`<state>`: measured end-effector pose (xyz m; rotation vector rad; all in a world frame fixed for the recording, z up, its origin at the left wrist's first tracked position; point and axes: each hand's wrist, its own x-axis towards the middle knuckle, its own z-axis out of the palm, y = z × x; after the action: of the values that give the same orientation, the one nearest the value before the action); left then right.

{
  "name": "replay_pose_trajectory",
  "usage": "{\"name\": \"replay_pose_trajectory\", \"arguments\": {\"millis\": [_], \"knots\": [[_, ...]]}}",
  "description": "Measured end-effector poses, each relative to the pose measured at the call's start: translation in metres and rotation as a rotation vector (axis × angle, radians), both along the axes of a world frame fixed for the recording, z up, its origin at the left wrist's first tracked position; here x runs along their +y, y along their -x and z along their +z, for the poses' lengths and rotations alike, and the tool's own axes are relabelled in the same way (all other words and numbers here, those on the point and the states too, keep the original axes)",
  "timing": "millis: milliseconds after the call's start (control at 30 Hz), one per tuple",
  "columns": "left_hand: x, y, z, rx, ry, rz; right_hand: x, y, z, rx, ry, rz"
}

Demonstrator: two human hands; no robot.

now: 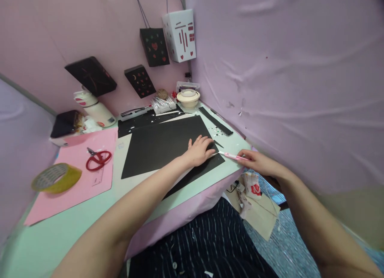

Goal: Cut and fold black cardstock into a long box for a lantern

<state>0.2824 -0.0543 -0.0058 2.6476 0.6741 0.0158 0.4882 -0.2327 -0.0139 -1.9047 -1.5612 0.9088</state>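
Observation:
A large sheet of black paper (162,144) lies on the table. Flat on its right part rests my left hand (200,151), open with the fingers spread. A thin pale strip (182,176), perhaps a ruler, passes beneath that hand and wrist; most of it is hidden. My right hand (251,161) is closed around a slim pink and white craft knife (232,156). The knife's tip points left and meets the right edge of the black paper, close to my left thumb.
Red-handled scissors (99,159) and a yellow tape roll (57,178) lie on pink card (72,204) at left. Behind stand a white bottle (97,108) and a lidded cream bowl (188,98). A black strip (216,121) and scraps lie near the right wall. Decorated boxes (181,36) hang above.

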Motion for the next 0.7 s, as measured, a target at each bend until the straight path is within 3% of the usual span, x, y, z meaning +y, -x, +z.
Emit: {"name": "replay_pose_trajectory", "arguments": {"millis": [200,400,533,700], "knots": [[0.007,0.012,-0.002,0.039,-0.036,-0.046,-0.001,-0.005,-0.003,0.044,0.007,0.03],[-0.009,0.001,-0.002,0.044,-0.033,0.023,-0.004,0.006,-0.007,-0.031,-0.098,-0.075],[-0.012,-0.003,-0.002,0.038,0.005,0.064,-0.007,0.007,-0.009,-0.027,-0.131,-0.053],[0.013,0.012,-0.001,0.005,-0.084,-0.131,0.0,0.0,-0.016,-0.057,-0.202,-0.064]]}}
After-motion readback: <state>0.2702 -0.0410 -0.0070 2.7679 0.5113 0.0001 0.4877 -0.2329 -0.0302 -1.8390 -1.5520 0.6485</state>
